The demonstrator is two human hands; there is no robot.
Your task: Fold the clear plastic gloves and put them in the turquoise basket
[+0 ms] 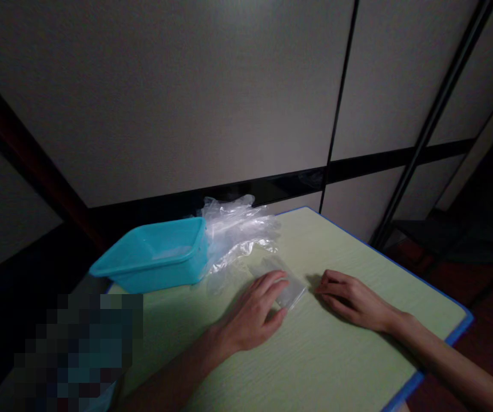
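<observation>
My left hand (257, 312) rests over a small flat stack of clear plastic sheets or bags (291, 290), with its fingers stretched out and the thumb apart. The fingertips touch the stack, which lies on the pale green table top (315, 366). Just to the right, my right hand (349, 297) rests on the table with its fingers curled in. Nothing shows in its fingers, and it is a little apart from the stack. Behind my left hand lies a loose heap of crinkled clear plastic bags (238, 234).
At the table's back left stands a turquoise plastic basin (156, 277) with something whitish inside, against the plastic heap. A blue edge (456, 329) borders the table. Close behind rise grey cabinet panels (212, 103) with black strips. The lower left is pixelated.
</observation>
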